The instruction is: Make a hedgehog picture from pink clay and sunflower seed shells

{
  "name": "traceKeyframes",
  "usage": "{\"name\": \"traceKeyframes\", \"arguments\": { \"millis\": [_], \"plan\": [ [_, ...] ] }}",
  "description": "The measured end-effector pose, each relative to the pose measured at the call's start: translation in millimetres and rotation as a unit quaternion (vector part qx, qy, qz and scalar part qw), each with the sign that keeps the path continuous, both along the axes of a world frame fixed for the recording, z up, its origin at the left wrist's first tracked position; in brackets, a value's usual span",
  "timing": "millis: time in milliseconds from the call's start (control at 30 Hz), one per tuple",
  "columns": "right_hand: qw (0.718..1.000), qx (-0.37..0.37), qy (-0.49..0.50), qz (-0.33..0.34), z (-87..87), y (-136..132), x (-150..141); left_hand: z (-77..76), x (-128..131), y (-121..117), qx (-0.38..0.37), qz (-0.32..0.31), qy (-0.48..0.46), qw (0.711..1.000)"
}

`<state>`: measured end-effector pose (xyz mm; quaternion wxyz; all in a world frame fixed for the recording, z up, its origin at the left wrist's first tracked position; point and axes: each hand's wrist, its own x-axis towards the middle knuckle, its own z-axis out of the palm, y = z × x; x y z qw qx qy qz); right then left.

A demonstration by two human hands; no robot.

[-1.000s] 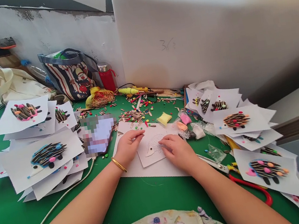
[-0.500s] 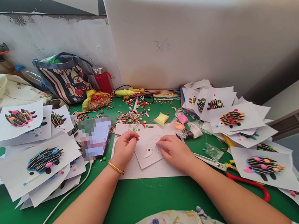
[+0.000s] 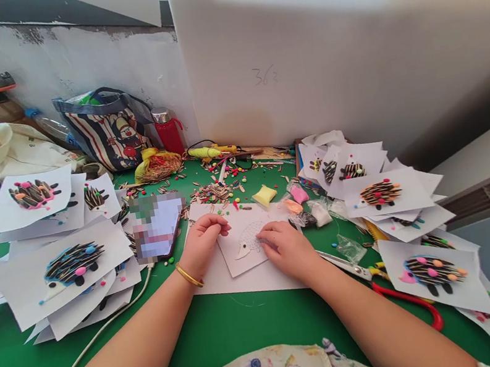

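A small white card (image 3: 241, 265) carries a line drawing of a hedgehog (image 3: 249, 237) with a dark dot for its eye. It lies on a larger white sheet (image 3: 217, 282). My left hand (image 3: 203, 244) hovers by the card's left edge, fingers curled and thumb close to the fingertips; anything between them is too small to make out. On the right part of the drawing rests my right hand (image 3: 288, 250), fingers stretched over the card and covering the hedgehog's rear. Yellow clay (image 3: 264, 195), orange clay (image 3: 293, 206) and pink clay (image 3: 298, 193) lie just behind.
Finished hedgehog cards are stacked left (image 3: 65, 270) and right (image 3: 390, 192). A phone (image 3: 158, 226) with a cable lies left of the sheet. Red-handled scissors (image 3: 405, 300) lie right. Loose seeds (image 3: 211, 193) and small balls scatter behind, before a red bottle (image 3: 168, 132) and striped bag (image 3: 109, 131).
My left hand has shifted very slightly, its fingertips loosening a little near the card's edge. My right hand stays put on the drawing.
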<state>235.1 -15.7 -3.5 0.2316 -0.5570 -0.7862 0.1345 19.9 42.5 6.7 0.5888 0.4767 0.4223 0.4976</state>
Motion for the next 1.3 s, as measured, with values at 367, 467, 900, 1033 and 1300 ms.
{"name": "traceKeyframes", "arguments": {
  "millis": [367,467,900,1033,1300],
  "plan": [
    [1.0,0.001,-0.003,0.001,1.8,0,0,1.9,-1,-3,0.012,-0.024,-0.019,0.999],
    [1.0,0.001,-0.002,0.003,1.6,0,0,0.2,-2,-2,0.028,-0.018,0.002,0.999],
    [1.0,-0.003,0.004,0.009,5.7,-2,-1,-5.8,-9,12,0.061,0.096,0.097,0.989],
    [1.0,-0.009,-0.004,0.01,7.0,-3,-2,-11.5,-10,17,0.099,0.094,0.151,0.979],
    [0.999,0.029,-0.02,0.002,7.7,0,3,-21.9,-8,21,0.138,0.057,0.305,0.94]
  ]
}}
